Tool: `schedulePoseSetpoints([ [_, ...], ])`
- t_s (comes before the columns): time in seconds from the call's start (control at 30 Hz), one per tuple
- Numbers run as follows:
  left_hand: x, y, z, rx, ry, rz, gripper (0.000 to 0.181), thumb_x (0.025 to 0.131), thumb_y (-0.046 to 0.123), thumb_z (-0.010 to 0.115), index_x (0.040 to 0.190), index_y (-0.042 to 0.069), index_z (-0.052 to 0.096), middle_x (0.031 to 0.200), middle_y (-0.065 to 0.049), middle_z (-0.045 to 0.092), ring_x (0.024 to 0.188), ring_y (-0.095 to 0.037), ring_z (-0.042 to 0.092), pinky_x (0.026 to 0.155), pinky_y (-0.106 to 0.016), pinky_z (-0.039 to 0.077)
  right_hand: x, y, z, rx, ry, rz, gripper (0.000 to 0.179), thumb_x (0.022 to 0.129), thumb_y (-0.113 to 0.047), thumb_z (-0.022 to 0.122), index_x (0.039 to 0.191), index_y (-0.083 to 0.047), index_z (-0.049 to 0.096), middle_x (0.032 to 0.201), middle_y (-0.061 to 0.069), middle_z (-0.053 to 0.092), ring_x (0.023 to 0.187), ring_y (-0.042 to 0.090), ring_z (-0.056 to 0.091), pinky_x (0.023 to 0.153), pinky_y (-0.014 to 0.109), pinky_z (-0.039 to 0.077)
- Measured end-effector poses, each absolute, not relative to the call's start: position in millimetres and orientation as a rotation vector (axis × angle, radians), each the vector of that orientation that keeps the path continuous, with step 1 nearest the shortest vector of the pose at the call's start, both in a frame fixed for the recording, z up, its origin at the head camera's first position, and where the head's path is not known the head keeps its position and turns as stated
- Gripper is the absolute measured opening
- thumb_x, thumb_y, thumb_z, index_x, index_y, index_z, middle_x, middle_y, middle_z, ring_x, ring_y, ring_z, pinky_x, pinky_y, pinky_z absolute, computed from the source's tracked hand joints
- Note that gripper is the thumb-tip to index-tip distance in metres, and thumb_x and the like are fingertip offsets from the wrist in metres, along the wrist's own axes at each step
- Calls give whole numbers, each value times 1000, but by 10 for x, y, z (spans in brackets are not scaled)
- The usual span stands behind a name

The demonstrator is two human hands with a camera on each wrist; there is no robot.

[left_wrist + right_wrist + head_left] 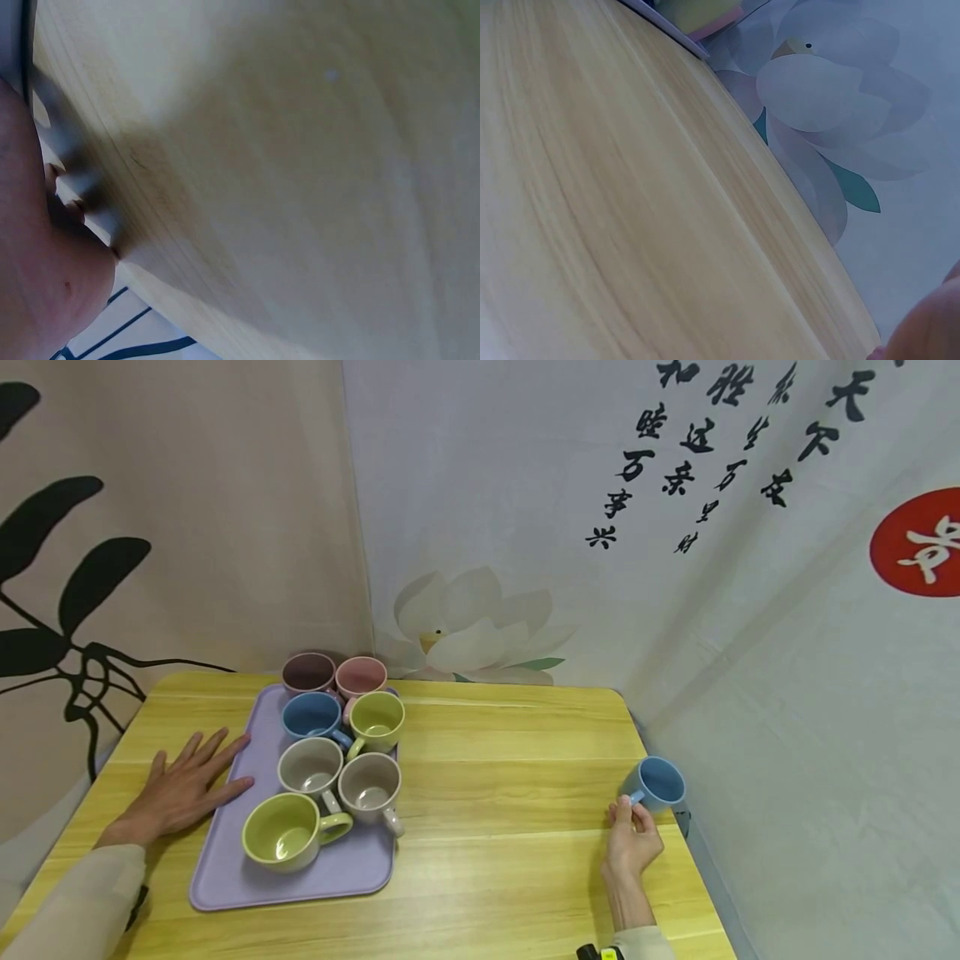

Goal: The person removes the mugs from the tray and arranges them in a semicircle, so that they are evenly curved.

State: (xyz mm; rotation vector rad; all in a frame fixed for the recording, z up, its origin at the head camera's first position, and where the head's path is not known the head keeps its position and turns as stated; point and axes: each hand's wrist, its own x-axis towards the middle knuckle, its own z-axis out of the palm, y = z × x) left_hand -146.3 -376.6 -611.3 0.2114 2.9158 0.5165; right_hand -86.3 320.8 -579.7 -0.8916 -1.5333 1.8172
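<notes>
In the head view my right hand [632, 843] pinches the handle of a blue mug [660, 783] near the table's right edge. My left hand [183, 787] lies with fingers spread, its fingertips at the left rim of a lilac tray [352, 877]. Several mugs crowd the tray: a yellow-green mug [281, 832] in front, two pale grey mugs [309, 767] behind it, then a blue mug [311, 716] beside another yellow-green mug [377, 721]. At the back are a dark mauve mug [308, 672] and a pink mug [362, 677]. The wrist views show only parts of each hand.
The wooden table [510, 827] has rounded back corners and meets a hanging curtain [525, 527] printed with a lotus and black characters. Its right edge runs close to the held mug. Between tray and right hand lies bare wood.
</notes>
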Motion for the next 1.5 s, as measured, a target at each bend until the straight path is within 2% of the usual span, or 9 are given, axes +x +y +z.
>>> schedulePoseSetpoints([
  [0.13, -1468, -3760, -6092, 211, 2915, 517, 96, 110, 76, 48, 183, 27, 11, 186, -35, 8, 168, -71, -2, 121, -98, -7, -856, 3201, -5804, -907, -1601, 1778, 24, 109, -15, 76, 126, 2, 71, 102, -8, 71, 85, 1, 78, 88, 20, 69],
  [0.27, -1467, -3759, -6083, 215, 2914, 518, 96, 110, 75, 49, 183, 26, 11, 186, -35, 8, 168, -71, -2, 121, -98, -7, -842, 3195, -5800, -918, -1655, 1747, 34, 109, -20, 76, 133, 2, 67, 114, -2, 66, 86, -2, 74, 87, 18, 67],
  [0.4, -1457, -3751, -6080, 217, 2915, 519, 95, 111, 74, 49, 183, 26, 11, 187, -34, 7, 168, -70, -3, 121, -98, -7, -824, 3185, -5800, -952, -1692, 1684, 41, 108, -21, 78, 138, 3, 63, 123, 1, 63, 87, -4, 68, 82, 13, 63],
  [0.6, -1453, -3746, -6074, 215, 2917, 503, 94, 111, 74, 49, 183, 26, 11, 187, -34, 7, 168, -70, -2, 122, -98, -6, -767, 3150, -5784, -978, -1699, 1633, 47, 107, -26, 80, 142, -5, 57, 127, -2, 54, 96, 5, 59, 75, 9, 53],
  [0.83, -1458, -3755, -6095, 212, 2903, 510, 96, 110, 76, 48, 183, 27, 10, 187, -34, 6, 168, -71, -3, 122, -98, -8, -688, 3040, -5710, -924, -1715, 1574, 51, 106, -29, 81, 146, -9, 55, 130, -5, 51, 103, 8, 62, 79, 8, 56],
  [1.03, -1458, -3760, -6107, 205, 2910, 502, 96, 110, 77, 48, 183, 27, 9, 187, -33, 5, 168, -70, -3, 122, -97, -7, -650, 2862, -5635, -702, -1756, 1557, 47, 107, -16, 78, 146, 0, 56, 130, -2, 57, 114, 9, 65, 89, 9, 58],
  [1.2, -1460, -3759, -6097, 206, 2919, 501, 96, 110, 76, 48, 183, 27, 10, 187, -33, 7, 168, -70, -1, 122, -97, -6, -668, 2697, -5627, -500, -1854, 1520, 44, 107, -8, 77, 145, 6, 57, 130, -6, 62, 122, 12, 66, 99, 10, 56],
  [1.27, -1461, -3756, -6092, 206, 2920, 504, 95, 111, 75, 48, 183, 27, 10, 187, -33, 7, 168, -70, -1, 122, -97, -6, -671, 2632, -5633, -421, -1896, 1529, 44, 107, -6, 77, 145, 6, 57, 134, -2, 63, 125, 12, 65, 103, 10, 55],
  [1.5, -1446, -3749, -6089, 207, 2918, 511, 96, 110, 76, 48, 183, 28, 10, 187, -32, 6, 169, -70, -2, 123, -97, -7, -696, 2397, -5648, -145, -2029, 1615, 46, 104, -1, 79, 144, 9, 59, 147, 28, 63, 134, 7, 60, 116, 15, 52],
])
